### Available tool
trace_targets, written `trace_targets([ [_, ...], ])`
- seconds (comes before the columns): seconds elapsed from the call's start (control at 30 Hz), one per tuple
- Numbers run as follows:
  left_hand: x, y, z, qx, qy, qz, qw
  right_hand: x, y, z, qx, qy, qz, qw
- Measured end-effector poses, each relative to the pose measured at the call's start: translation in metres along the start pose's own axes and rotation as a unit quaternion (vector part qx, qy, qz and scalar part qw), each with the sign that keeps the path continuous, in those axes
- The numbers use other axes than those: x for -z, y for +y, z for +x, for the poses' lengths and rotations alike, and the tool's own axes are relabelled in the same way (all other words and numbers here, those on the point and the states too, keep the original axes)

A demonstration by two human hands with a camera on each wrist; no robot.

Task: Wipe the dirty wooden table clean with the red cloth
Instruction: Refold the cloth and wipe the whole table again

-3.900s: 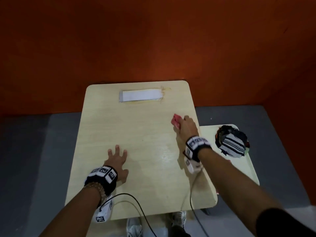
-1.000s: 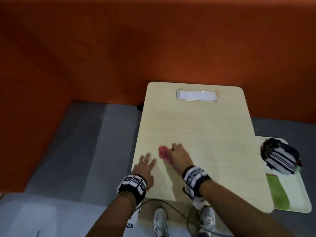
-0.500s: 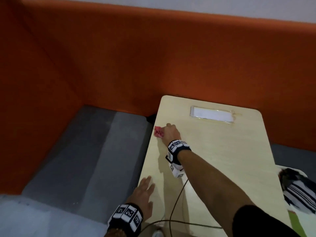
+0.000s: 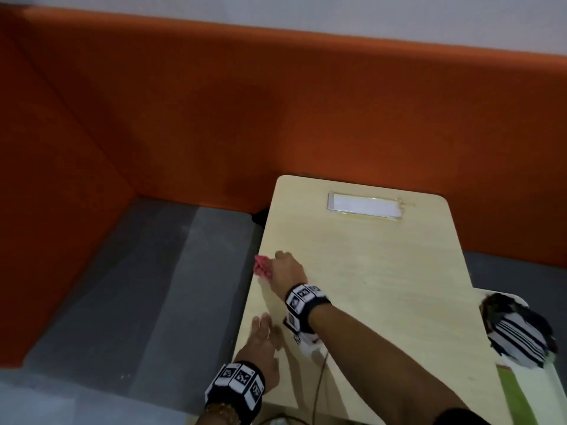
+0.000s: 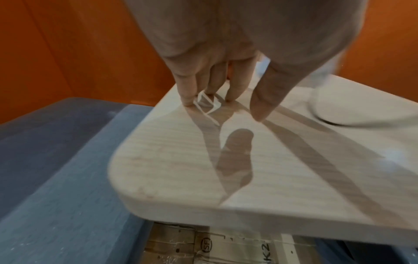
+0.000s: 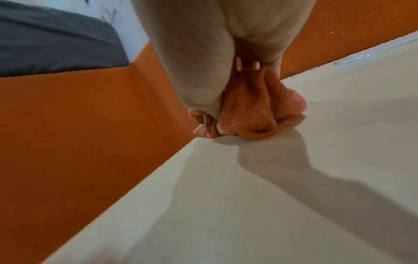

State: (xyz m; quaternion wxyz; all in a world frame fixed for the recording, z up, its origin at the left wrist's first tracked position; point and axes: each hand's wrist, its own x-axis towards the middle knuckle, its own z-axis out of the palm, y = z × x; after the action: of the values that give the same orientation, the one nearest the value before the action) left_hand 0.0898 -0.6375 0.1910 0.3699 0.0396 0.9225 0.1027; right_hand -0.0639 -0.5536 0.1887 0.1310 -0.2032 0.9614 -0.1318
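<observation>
The pale wooden table (image 4: 383, 271) stands against an orange wall. My right hand (image 4: 283, 269) grips the bunched red cloth (image 4: 262, 266) and presses it on the table's left edge; in the right wrist view the cloth (image 6: 253, 110) sits crumpled under the curled fingers (image 6: 203, 80), right at the table (image 6: 271, 196) edge. My left hand (image 4: 260, 345) lies flat near the front left corner, fingers straight. In the left wrist view its fingertips (image 5: 260, 114) touch the table (image 5: 203, 160) top.
A white label strip (image 4: 365, 207) is stuck near the table's far edge. A lower tray (image 4: 552, 378) at the right holds a dark striped bundle (image 4: 518, 329). A cable (image 4: 319, 381) trails from my right wrist across the front. Grey floor (image 4: 138, 302) lies left of the table.
My right hand with the cloth has slid back a little toward me along the left edge. The left hand has stayed flat near the front corner. The view has shifted.
</observation>
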Motion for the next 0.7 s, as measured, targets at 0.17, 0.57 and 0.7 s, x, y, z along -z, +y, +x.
trace_targets([
  [0.17, 0.005, 0.016, 0.012, 0.04, -0.028, 0.065, 0.997, 0.024, 0.029, 0.036, -0.099, 0.019, 0.033, 0.994],
  [0.57, 0.01, 0.024, 0.024, 0.09, -0.034, 0.086, 0.992, 0.042, 0.243, -0.105, -0.327, 0.083, 0.068, 0.939],
  [0.7, 0.014, 0.015, 0.017, 0.071, -0.037, 0.112, 0.99, 0.054, 0.295, -0.166, -0.376, 0.105, 0.073, 0.918],
])
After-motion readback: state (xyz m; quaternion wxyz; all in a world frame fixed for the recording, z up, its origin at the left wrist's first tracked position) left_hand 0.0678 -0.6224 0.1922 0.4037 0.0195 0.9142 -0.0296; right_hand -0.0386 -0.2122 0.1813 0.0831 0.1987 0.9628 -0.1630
